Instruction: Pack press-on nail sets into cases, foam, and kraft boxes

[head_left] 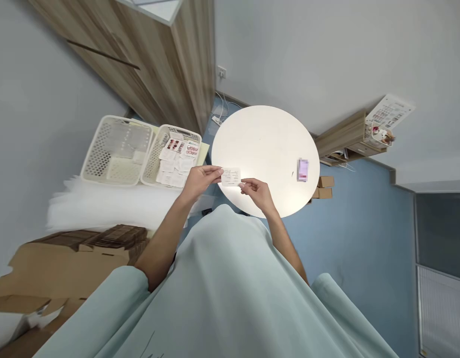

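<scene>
A small white printed card [230, 177] is held up between my two hands, over the near edge of a round white table [263, 134]. My left hand [200, 183] pinches the card's left edge between thumb and fingers. At its lower right corner, my right hand [257, 194] has thumb and fingertips closed on the card. Lines of dark print show on the side facing me, too small to read. Left of my left hand stands a white basket [147, 166] with several similar white cards and some packs showing red pieces.
Another white basket [88, 161] with clear plastic stands farther left, above white wrapping sheets [99, 206] and flattened cardboard [65, 266]. A phone-like object [303, 170] lies on the table's right side. Small brown boxes [324, 188] and a wooden shelf [343, 135] stand beyond. A wooden cabinet [151, 59] rises at upper left.
</scene>
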### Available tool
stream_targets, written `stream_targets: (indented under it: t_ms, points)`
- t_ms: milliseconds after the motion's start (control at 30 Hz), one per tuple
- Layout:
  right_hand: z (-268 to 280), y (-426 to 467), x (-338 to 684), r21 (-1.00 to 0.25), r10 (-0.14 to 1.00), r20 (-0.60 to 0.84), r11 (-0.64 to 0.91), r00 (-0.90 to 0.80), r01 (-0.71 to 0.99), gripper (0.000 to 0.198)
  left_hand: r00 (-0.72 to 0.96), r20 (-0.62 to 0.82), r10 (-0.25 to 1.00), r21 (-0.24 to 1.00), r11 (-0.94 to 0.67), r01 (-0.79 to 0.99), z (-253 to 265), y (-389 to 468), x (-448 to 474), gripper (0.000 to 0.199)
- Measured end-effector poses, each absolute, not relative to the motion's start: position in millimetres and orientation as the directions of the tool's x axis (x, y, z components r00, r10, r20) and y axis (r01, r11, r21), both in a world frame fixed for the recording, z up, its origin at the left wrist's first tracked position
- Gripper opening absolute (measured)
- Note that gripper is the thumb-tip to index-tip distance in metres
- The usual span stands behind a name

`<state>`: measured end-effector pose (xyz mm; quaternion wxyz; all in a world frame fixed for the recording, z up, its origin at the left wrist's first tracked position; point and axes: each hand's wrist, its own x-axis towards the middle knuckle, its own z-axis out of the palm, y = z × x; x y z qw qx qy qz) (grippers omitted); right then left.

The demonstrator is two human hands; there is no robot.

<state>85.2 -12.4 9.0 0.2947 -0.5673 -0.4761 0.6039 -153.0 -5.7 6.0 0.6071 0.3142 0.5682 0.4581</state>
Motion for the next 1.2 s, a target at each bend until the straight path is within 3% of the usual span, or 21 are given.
stream_targets:
  t_ms: [233,433,533,700,933,1200]
  points:
    - [11,-11,150,-0.930,0.922,-0.352,-0.323,-0.164,0.176,0.051,-0.043,-0.293,0.955,0.951,0.286,-0.117,10,-7,-79,0.065]
    - [18,-9,183,-0.913,0.900,-0.401,-0.407,-0.169,-0.002,0.066,-0.019,-0.035,0.999,0.996,0.037,0.081,15,-6,-50,0.044]
    - [20,-3,194,-0.898,0.893,-0.426,-0.436,-0.143,-0.051,0.067,0.063,-0.002,0.998,0.994,-0.004,0.105,20,-10,-45,0.038]
    - [19,10,201,-0.911,0.907,-0.404,-0.411,-0.120,-0.036,0.062,0.112,-0.058,0.992,0.993,0.046,0.107,22,-26,-41,0.041]
    - [33,10,194,-0.975,0.969,-0.220,-0.219,-0.114,0.022,0.055,-0.047,-0.312,0.949,0.947,0.308,-0.087,15,-42,-35,0.077]
    - [39,7,181,-0.979,0.973,-0.197,-0.189,-0.122,0.074,0.061,-0.058,-0.366,0.929,0.921,0.353,-0.165,14,-43,-42,0.071]
